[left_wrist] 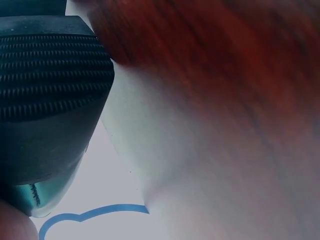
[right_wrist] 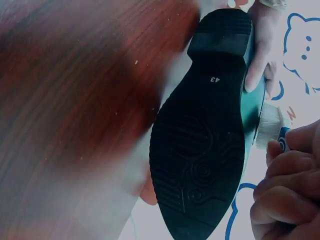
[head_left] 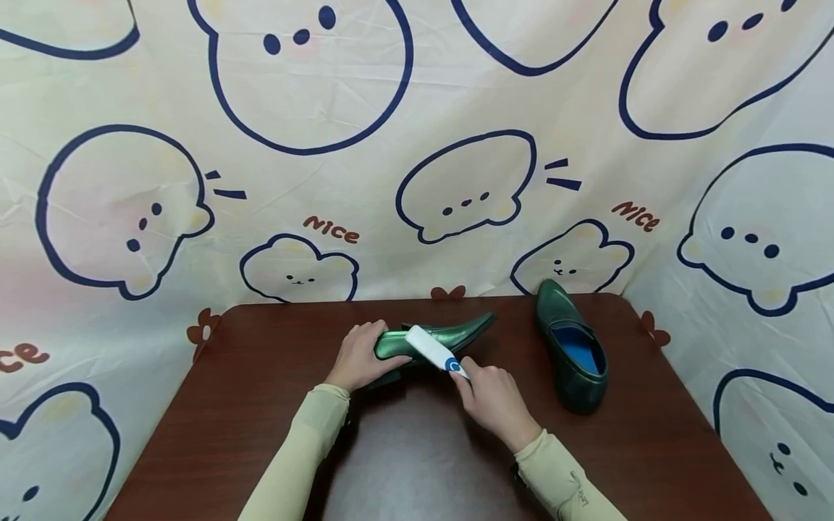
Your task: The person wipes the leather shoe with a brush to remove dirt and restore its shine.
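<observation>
green leather-look loafer [head_left: 449, 336], held on its side over the far half of a table, toe pointing to the person's right. behind it hangs a cream cloth [head_left: 378, 188] printed with big blue-outlined bears. the brown wood-grain table [head_left: 221, 412] fills the lower middle. near its far right corner stands the matching loafer [head_left: 565, 310], upright, with a blue insole [head_left: 576, 349].

the left hand [head_left: 358, 358] grips the held loafer's heel end, thumb along the side. the right hand [head_left: 496, 404] has its fingers curled round the handle of a small white brush [head_left: 428, 344], whose head lies against the loafer's upper. the right wrist view shows the dark patterned sole [right_wrist: 200, 135] turned to that camera, pale bristles [right_wrist: 269, 125] at the shoe's side, and, smallest, a "43" [right_wrist: 214, 80] by the heel.

brushing the upper appears to be the step in hand. to do it well, i'd keep the heel grip firm so the toe can't swing, lay the bristles flat, use light, even strokes lengthwise, and keep the hard edge of the brush off the shiny surface.
</observation>
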Tool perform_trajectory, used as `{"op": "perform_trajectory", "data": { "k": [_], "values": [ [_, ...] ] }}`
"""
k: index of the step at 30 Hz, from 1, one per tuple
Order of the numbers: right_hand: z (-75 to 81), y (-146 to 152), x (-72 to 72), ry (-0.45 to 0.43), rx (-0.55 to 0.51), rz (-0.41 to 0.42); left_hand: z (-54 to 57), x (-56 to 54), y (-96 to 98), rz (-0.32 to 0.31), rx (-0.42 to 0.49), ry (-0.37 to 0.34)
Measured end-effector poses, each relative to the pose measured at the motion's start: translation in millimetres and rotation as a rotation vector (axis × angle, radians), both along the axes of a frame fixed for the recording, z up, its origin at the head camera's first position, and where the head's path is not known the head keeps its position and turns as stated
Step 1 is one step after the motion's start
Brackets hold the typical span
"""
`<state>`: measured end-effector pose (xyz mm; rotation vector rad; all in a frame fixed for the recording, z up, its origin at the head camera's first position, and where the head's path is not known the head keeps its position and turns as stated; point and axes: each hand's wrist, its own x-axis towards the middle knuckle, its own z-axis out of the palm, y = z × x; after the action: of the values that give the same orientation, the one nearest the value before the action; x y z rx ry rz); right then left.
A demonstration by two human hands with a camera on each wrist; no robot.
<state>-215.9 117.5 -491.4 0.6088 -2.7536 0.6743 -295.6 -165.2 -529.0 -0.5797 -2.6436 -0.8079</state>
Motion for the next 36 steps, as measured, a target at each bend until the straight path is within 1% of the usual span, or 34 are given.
{"op": "perform_trajectory", "data": {
  "k": [3,7,10,12,14,19,22,24,26,28,30,32,34,36],
  "values": [
    [-0.7,3.2,-2.2,0.008,0.005,-0.026,-0.1,-0.7,1.4,-0.015,0.008,-0.006],
    [-0.1,16.8,-8.5,-0.029,0.006,-0.073,0.2,-1.6,1.0,-0.005,0.016,-0.019],
    [2.6,29.8,-13.8,-0.046,0.0,-0.132,1.5,-2.5,0.3,0.0,0.007,-0.027],
    [5.5,37.3,-17.2,-0.041,-0.008,-0.171,2.5,-2.9,0.0,-0.003,0.007,-0.031],
    [7.7,41.9,-20.4,-0.037,-0.013,-0.191,3.1,-3.2,-0.3,-0.005,0.008,-0.033],
    [9.3,43.4,-22.0,-0.049,-0.02,-0.185,1.6,-2.6,-1.7,0.0,0.01,-0.041],
    [8.6,41.1,-21.5,-0.039,-0.012,-0.188,0.9,-2.8,-2.5,0.001,0.009,-0.035],
    [8.7,40.2,-22.2,-0.036,-0.006,-0.19,2.2,-3.4,-3.3,-0.01,0.001,-0.034],
    [9.4,39.9,-22.8,-0.046,-0.005,-0.19,6.3,-3.7,-3.5,-0.022,-0.038,-0.036],
    [10.1,39.5,-23.0,-0.057,-0.007,-0.191,13.5,-1.6,1.0,-0.02,-0.103,-0.044],
    [10.7,38.8,-22.1,-0.071,-0.007,-0.198,20.6,2.4,11.3,0.003,-0.184,-0.048],
    [10.2,37.8,-21.1,-0.075,-0.012,-0.206,25.7,8.6,27.0,0.052,-0.228,-0.042],
    [9.7,37.5,-20.9,-0.081,-0.015,-0.203,25.4,13.5,42.4,0.106,-0.232,-0.029],
    [9.7,38.9,-22.0,-0.089,-0.023,-0.191,22.4,16.4,52.4,0.153,-0.206,0.0]
  ]
}}
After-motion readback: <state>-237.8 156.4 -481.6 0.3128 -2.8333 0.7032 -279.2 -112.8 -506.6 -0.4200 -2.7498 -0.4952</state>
